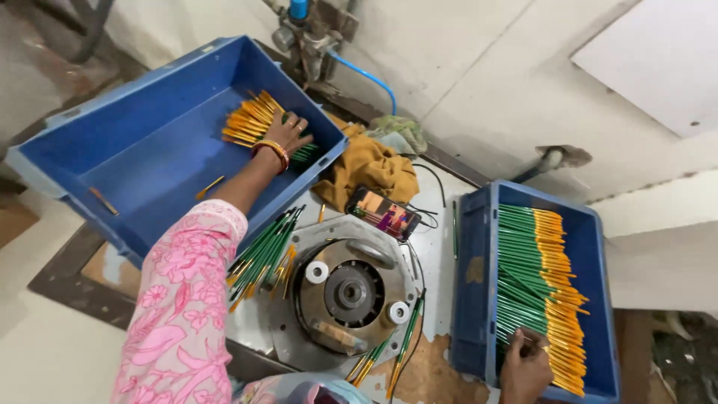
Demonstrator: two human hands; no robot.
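Two blue crates to work between: the left crate [149,161], tilted up at the far left of the bench and mostly bare inside, and the right crate [479,299], packed with a deep layer of green pencils with orange ends [538,269], all lying the same way. Between them, a round metal machine [351,293] bolted to the bench, best left clear of stray stock. Worth squaring the small bundle of pencils [250,120] in the far corner of the left crate so that the orange ends line up against the wall and nothing fans out. Left hand [288,135] reaching in with fingers spread wide, resting flat on top of that bundle, not closed round it; better to press evenly with the whole palm than to poke with one fingertip, lest single pencils roll away, as a couple of strays on the crate floor already have. Right hand [526,366] low at the near end of the right crate, knuckles up, touching the stack there; cannot tell whether closed on any pencils. Sensible to lift only as many as sit parallel in one grasp. Mind the loose pencils [262,254] on the bench beside the machine, the phone [385,213] and the mustard cloth [370,170] behind it.
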